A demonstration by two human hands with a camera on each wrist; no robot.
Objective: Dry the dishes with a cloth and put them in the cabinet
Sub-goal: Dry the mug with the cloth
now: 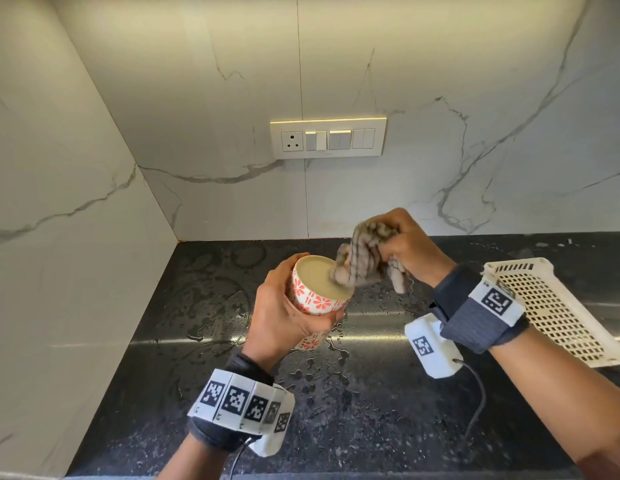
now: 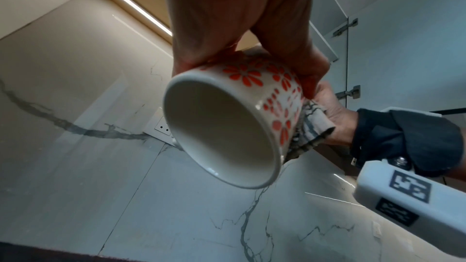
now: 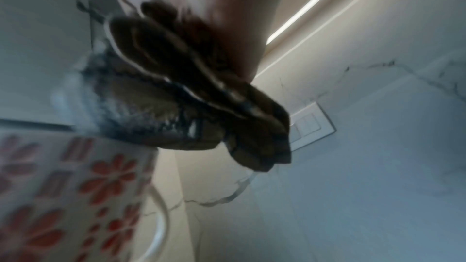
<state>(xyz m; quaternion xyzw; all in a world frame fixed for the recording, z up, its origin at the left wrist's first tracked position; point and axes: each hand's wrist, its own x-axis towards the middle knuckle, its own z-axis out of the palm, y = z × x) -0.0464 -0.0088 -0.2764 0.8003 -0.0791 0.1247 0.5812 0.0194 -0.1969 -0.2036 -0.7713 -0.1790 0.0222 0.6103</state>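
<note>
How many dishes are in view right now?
1: a white ceramic cup with red flowers, held upside down by the left hand over the wet black counter. The white perforated plastic basket is partly out of frame.

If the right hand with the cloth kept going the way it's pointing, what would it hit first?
Most likely the flat base of the upturned cup in the left hand. The right hand points down-left, and its cloth already seems to touch that base.

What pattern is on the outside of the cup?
Red-orange flowers and small dashes on white, on the cup held in the left hand; clearest in the left wrist view.
</note>
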